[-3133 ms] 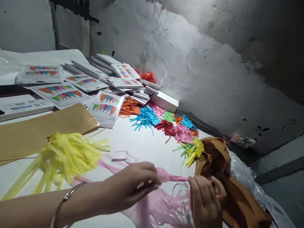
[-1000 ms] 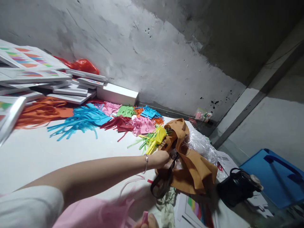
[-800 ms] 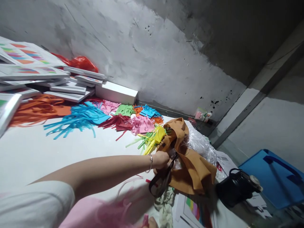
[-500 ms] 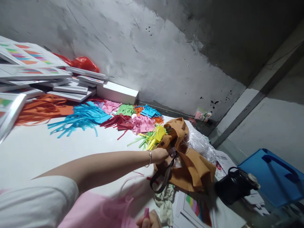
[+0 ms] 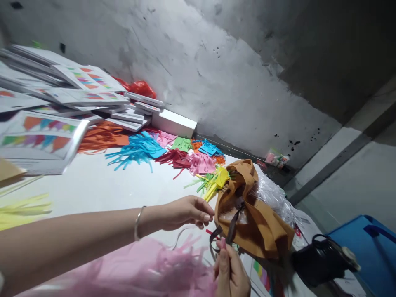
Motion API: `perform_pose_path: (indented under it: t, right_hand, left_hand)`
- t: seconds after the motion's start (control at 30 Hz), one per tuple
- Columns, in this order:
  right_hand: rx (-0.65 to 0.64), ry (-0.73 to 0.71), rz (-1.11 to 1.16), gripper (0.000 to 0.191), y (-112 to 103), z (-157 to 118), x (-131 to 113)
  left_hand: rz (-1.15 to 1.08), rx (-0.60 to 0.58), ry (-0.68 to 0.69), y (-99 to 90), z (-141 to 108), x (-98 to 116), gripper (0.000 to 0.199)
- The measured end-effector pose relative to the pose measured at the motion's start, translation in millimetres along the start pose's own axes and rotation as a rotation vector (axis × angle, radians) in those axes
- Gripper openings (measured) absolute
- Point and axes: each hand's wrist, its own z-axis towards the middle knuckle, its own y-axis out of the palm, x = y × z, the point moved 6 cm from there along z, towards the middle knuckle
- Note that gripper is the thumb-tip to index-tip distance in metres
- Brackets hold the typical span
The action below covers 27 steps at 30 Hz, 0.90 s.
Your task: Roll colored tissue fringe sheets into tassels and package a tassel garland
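My left hand (image 5: 188,211), wearing a silver bangle, is just outside the mouth of a brown cloth bag (image 5: 269,231). Its thumb and fingertips are drawn together; anything between them is too small to make out. Clear plastic shows inside the bag, and a dark strap hangs from it. In the lower middle, my right hand (image 5: 232,272) pinches a narrow pink strip (image 5: 223,243) between thumb and fingers. Beside it, blurred pink fringed paper (image 5: 139,264) spreads across the white table (image 5: 136,187); whether it joins the strip is unclear.
Fringed paper bundles in several colours, one blue (image 5: 136,148), line the table's back. Flat boxes (image 5: 89,97) with bunting pictures pile up at left. Clear plastic strands (image 5: 272,194) lie behind the bag. A black jug-like container (image 5: 318,258) and blue bag (image 5: 365,255) stand at right.
My left hand has come out of the brown bag and moved back to the left. My right hand has risen with the pink strip. The view has shifted leftward.
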Motion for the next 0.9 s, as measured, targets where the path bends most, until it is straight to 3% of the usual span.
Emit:
perform_pose_path:
  t: [0.17,0.43,0.67,0.9]
  right_hand:
    - [-0.195,-0.104,0.022,0.028,43.8,3.9,-43.2]
    - [-0.365,-0.394,-0.005,0.016,103.6,-16.9,-95.1]
    - [-0.588,-0.465,-0.062,0.024,126.8,-25.7,-108.9]
    - [-0.727,-0.282,-0.060,0.030,138.3,-29.5,-106.6]
  left_hand:
    - [-0.172,0.160,0.084,-12.9,-77.6,3.3,0.036]
    - [-0.107,0.244,0.281,-40.0,-152.9,10.2,0.035]
    - [0.087,0.342,0.415,-56.4,-184.8,12.9,0.036]
    - [0.368,0.410,0.507,-57.4,-199.4,16.7,0.027]
